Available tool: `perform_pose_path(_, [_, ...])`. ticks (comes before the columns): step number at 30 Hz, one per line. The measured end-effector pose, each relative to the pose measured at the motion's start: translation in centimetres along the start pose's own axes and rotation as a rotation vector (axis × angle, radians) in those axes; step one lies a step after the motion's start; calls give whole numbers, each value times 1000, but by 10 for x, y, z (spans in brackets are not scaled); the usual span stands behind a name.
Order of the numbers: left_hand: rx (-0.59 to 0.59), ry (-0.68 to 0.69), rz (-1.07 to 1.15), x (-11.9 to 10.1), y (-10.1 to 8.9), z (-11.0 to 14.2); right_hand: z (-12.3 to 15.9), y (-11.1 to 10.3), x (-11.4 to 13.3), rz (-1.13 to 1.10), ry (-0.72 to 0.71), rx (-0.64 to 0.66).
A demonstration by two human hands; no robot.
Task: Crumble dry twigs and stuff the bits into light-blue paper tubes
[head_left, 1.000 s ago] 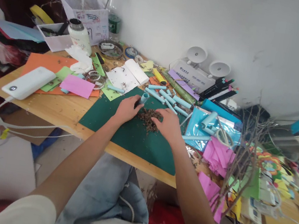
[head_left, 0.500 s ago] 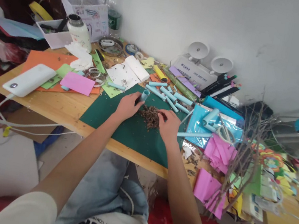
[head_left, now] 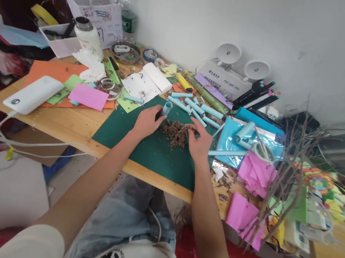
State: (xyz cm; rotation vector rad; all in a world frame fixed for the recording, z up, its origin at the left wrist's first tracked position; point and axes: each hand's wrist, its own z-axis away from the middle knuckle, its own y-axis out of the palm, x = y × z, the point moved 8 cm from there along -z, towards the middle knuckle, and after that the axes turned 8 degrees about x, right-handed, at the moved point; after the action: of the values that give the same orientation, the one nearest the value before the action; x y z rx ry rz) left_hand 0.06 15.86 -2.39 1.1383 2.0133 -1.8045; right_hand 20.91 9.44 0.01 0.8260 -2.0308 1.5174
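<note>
My left hand is closed around a short light-blue paper tube, which stands upright with its open end showing. Just right of it, a heap of brown crumbly plant bits lies on the dark green cutting mat. At the heap's right edge is my right hand, its thumb and index finger apart and the fingertips close to the crumbs. No held thing shows in that hand; its other fingers are partly hidden.
Several rolled blue tubes lie behind the heap. To the right are a blue plastic packet, scissors, pink paper and dry twigs. A white power bank with a cable and an uncapped bottle stand left.
My right hand has shifted slightly right at the heap, and its thumb and index finger have spread apart. My left hand keeps the tube in the same place. The view has tilted a little.
</note>
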Motion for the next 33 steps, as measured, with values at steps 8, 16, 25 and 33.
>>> perform_pose_path(8, [12,9,-16,-2,0,0,-1,-2,3,-25,-34,-11])
perform_pose_path(16, [9,-2,-7,0,0,0,0,-5,2,76,-36,94])
perform_pose_path(25, [23,13,-2,-2,2,2,4,-5,15,53,-61,71])
perform_pose_path(33, [33,0,-6,-1,2,1,4,-12,-19,-316,161,-109])
